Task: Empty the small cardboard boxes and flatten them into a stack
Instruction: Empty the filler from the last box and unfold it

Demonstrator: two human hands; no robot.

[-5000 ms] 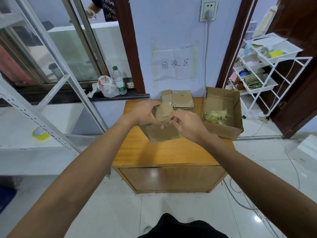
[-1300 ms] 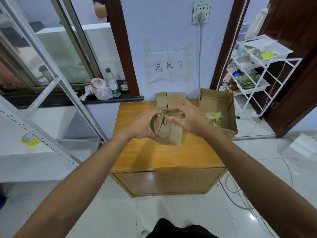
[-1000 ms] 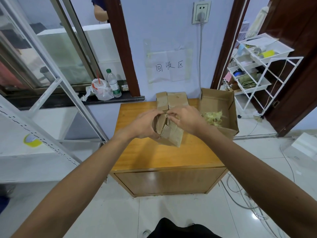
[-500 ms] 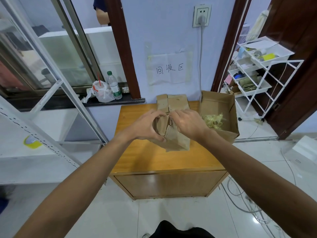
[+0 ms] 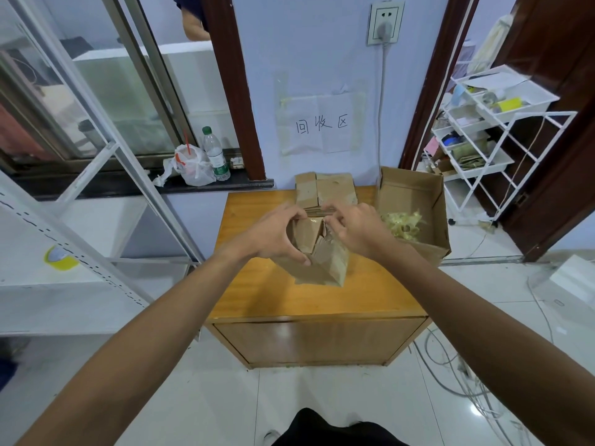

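**A:** Where is the box that you work on?

**B:** The small cardboard box [image 5: 325, 262] is between my two hands, over the middle of the wooden bench [image 5: 306, 297]. It is tilted and partly crushed, and its top flaps are folded inward. I cannot tell if its lower edge touches the bench.

**A:** And how do the hands hold it?

**B:** My left hand [image 5: 273, 233] is curled round the left side of the box, with the thumb pressed on the front face. My right hand [image 5: 357, 230] has bent fingers that pinch the top flaps from the right side. Both have a firm hold on the same box.

**A:** What more is on the bench?

**B:** Behind the hands, at the wall, lies the stack of flattened boxes [image 5: 328, 189]. At the right stands a bigger open carton [image 5: 415, 194] with yellowish filling [image 5: 402, 225] inside. On the wall above there is a taped paper sign [image 5: 322, 123]. On the window ledge at the left stand a water bottle [image 5: 216, 154] and a plastic bag [image 5: 193, 165], just beside each other.
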